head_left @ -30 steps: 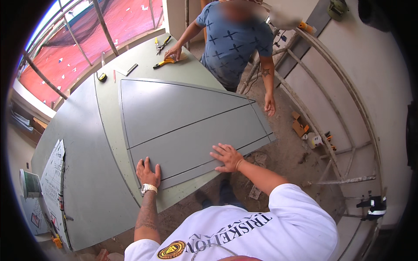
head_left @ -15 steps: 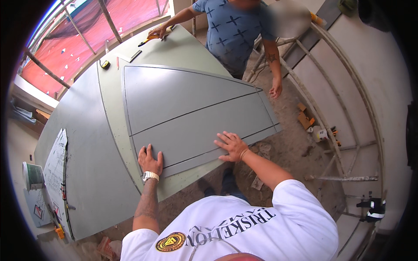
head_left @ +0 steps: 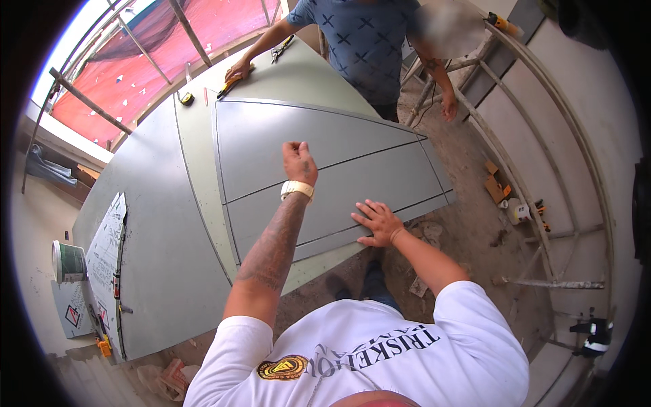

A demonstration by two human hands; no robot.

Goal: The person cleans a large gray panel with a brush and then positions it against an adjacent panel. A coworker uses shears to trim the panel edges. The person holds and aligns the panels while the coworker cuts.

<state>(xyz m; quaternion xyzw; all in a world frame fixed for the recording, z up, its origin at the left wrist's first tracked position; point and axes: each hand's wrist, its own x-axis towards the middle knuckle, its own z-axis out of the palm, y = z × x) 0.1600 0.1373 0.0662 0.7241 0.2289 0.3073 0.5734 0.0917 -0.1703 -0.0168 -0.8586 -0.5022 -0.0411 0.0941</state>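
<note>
Grey panel [head_left: 339,186], marked with dark lines, is lying flat beneath the reach of both hands, its narrower end pointing out past the right hand [head_left: 380,222]. That right hand is resting palm down on the near edge, fingers spread and grasping nothing. The left hand [head_left: 298,163], a pale watch [head_left: 297,190] at its wrist, is hanging above the panel's wider part, fingers curled into a loose fist; whether something small is hiding inside, or whether the fist is touching the surface, cannot be told.

Left of the left hand, a pale green sheet [head_left: 205,169] is showing along the panel's side, and a larger grey sheet [head_left: 156,224] is lying farther out. Beyond the left hand, a tape measure [head_left: 186,99] is sitting near the panel's far corner, while a co-worker's hand [head_left: 239,70] is resting on a yellow-and-black tool [head_left: 234,85].

By appearances, the person is steadying the marked panel, the right palm alone clearly doing the bracing. Any next move is likely calling for firm pressure from that palm and, should the left hand be needing a tool, for uncurling its fingers and reaching forward.
</note>
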